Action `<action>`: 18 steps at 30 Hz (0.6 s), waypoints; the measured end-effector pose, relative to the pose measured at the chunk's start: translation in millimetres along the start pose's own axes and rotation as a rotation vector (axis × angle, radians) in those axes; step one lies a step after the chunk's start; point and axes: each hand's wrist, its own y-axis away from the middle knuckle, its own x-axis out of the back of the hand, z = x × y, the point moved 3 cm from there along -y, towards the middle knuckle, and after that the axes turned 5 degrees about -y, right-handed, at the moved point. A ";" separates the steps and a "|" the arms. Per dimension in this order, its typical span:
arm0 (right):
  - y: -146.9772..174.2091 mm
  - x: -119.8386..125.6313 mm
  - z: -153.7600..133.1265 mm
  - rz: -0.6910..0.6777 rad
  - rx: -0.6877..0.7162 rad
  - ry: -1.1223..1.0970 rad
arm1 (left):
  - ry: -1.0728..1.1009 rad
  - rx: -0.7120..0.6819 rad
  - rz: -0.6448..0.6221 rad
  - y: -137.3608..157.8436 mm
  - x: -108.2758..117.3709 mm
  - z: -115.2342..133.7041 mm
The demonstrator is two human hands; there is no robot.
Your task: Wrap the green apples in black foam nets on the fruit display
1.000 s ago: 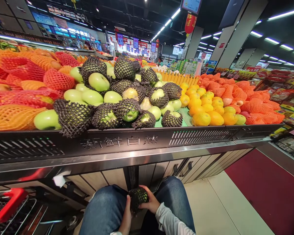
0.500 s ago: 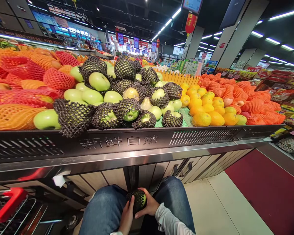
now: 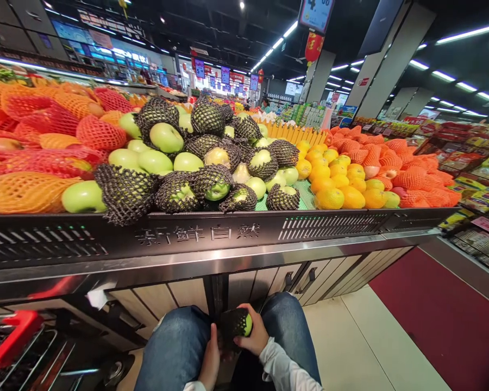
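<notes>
Between my knees, low in the view, my right hand [image 3: 253, 332] grips a green apple [image 3: 248, 325] from the right, its thumb in front and fingers over the top. A black foam net sleeve [image 3: 230, 327] covers most of the apple's left side, leaving bare green skin at the right. My left hand [image 3: 211, 358] is just left of the sleeve, open, with its thumb stretched upward. Its other fingers are mostly hidden in shadow below the sleeve, so contact there is unclear. Ahead, green apples [image 3: 165, 137] lie heaped on the display stand [image 3: 204, 231], many in black net sleeves [image 3: 126, 191].
Oranges [image 3: 330, 198] and fruit in red-orange nets [image 3: 415, 179] fill the stand's right side. More netted fruit [image 3: 32, 193] lies at left. A shopping cart with a red handle [image 3: 18, 336] stands at lower left. Cabinet doors [image 3: 264, 282] are in front of my knees.
My left thumb has come off the netted apple and the left hand has moved slightly down and left. My right hand has raised and tilted the apple, with more bare skin showing at its right.
</notes>
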 end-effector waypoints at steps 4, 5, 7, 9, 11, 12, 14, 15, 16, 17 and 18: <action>1.9 53.8 -64.8 0.287 0.259 -0.136 | 0.000 -0.010 -0.041 3.4 -1.7 -1.8; 0.3 74.1 -88.2 0.391 0.306 -0.210 | -0.003 -0.022 -0.051 4.3 -1.6 -0.7; -1.1 119.0 -148.7 0.683 0.493 -0.207 | -0.017 -0.036 -0.062 6.6 -1.3 2.9; -1.5 155.8 -221.3 0.911 0.740 0.013 | -0.043 -0.043 -0.067 9.4 -1.5 8.1; -4.7 178.4 -289.3 1.049 0.966 0.183 | -0.066 -0.046 -0.062 11.5 -2.2 12.7; -10.6 184.8 -316.7 1.047 0.987 0.229 | -0.074 -0.047 -0.058 11.9 -2.6 14.3; -28.8 189.9 -355.6 0.980 0.956 0.296 | -0.075 -0.047 -0.061 11.0 -3.4 15.3; -40.4 189.0 -367.5 0.914 0.933 0.359 | -0.067 -0.042 -0.066 9.7 -3.6 14.7; -52.6 187.0 -375.0 0.850 0.919 0.442 | -0.054 -0.032 -0.072 7.8 -3.6 13.7; -64.9 184.9 -378.9 0.796 0.911 0.541 | -0.041 -0.016 -0.087 5.7 -3.6 12.1; -77.0 183.3 -380.2 0.761 0.897 0.651 | -0.030 0.004 -0.106 3.5 -3.5 10.5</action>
